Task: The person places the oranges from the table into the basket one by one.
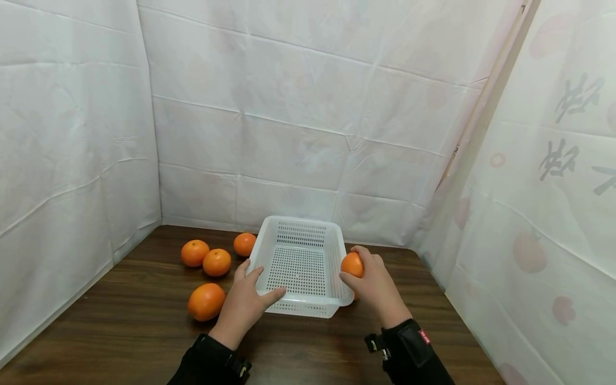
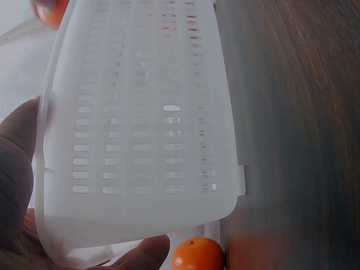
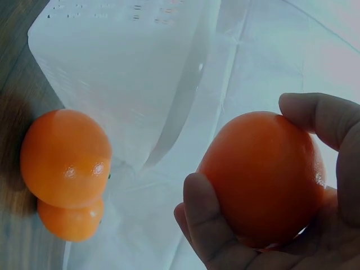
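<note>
My right hand (image 1: pixel 374 280) grips a smooth, round orange fruit (image 1: pixel 353 264) between thumb and fingers, up at the right rim of the white, perforated plastic basket (image 1: pixel 308 300), centre of frame; right wrist view has the fruit off the rim, just beside it. My left hand (image 1: pixel 244 300) holds the basket's near-left corner, thumb over the near rim, fingers at the left side. Basket sits on the dark, wood-grain worktop (image 1: pixel 308 353); its bare base shows through the opening. Left of it: one large orange fruit (image 1: pixel 207 301) lower left, a pair of small orange fruits (image 1: pixel 216 262) behind that, plus a single small orange fruit (image 1: pixel 244 244) near the basket's far-left side. At left in the right wrist view, a bigger loose fruit (image 3: pixel 66 158) partly covers a smaller loose fruit (image 3: pixel 71 220), both beside the basket. Step in hand, my read: loading, fruit picked up, not yet in. Next move likely calls for bringing it inward over the rim, lowering, then letting go, left hand steadying; clipping the rim is the risk.
</note>
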`<state>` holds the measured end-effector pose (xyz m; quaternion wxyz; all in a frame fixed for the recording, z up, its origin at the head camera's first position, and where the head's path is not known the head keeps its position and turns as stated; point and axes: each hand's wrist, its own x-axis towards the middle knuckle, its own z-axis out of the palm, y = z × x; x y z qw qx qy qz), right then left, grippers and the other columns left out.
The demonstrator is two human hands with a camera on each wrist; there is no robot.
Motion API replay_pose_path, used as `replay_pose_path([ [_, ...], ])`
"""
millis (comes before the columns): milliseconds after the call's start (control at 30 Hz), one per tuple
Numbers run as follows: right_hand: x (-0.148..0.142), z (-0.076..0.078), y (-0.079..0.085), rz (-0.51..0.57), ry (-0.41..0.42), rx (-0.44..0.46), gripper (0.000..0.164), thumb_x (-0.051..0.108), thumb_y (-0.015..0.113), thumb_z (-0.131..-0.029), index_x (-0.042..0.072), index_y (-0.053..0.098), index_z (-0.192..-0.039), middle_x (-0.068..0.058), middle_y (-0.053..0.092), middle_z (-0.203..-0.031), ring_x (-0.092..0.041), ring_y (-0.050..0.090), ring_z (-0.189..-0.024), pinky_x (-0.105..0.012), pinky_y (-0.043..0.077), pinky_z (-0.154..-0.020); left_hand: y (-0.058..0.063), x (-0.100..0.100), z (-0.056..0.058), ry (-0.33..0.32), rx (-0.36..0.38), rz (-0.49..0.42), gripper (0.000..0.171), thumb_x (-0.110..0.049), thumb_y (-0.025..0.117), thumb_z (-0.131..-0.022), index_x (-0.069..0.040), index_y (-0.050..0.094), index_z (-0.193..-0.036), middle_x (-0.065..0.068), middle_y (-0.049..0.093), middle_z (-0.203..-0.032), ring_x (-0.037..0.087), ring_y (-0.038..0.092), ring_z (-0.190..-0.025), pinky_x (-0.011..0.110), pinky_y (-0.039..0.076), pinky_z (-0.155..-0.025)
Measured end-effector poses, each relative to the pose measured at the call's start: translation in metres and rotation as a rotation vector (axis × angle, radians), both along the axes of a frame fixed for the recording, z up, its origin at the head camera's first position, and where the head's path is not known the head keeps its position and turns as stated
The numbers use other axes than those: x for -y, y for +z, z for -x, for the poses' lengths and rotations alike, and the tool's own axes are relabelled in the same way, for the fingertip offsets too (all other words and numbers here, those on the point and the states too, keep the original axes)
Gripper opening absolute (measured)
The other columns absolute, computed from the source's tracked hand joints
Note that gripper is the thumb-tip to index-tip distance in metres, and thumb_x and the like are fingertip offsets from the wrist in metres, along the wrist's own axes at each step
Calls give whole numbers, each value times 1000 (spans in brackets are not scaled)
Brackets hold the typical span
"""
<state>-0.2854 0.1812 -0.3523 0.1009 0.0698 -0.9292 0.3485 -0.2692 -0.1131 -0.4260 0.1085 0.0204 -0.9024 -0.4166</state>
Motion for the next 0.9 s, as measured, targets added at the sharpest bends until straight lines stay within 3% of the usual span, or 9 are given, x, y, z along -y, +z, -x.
replay_pose_path([
  [233,10,5,6,-53,31,-7,68,30,78,-94,25,49,-155,-18,52,-134,-27,63,-100,-38,57,-76,0,0,0,-1,-3,9,104,-70,80,-83,-3,51,-157,20,17,-176,47,46,-147,63,47,-113],
  [500,19,7,13,-92,74,-2,64,29,79,-91,23,54,-150,-17,53,-130,-25,62,-94,-35,56,-71,2,0,0,2,1,11,103,-70,79,-83,-4,51,-157,20,17,-176,47,47,-147,64,48,-112],
  [900,30,10,9,-127,97,4,61,32,80,-91,29,55,-146,-14,54,-124,-24,61,-90,-32,54,-68,2,-1,0,9,1,13,101,-69,80,-83,-5,52,-156,20,17,-176,47,47,-147,64,48,-113],
])
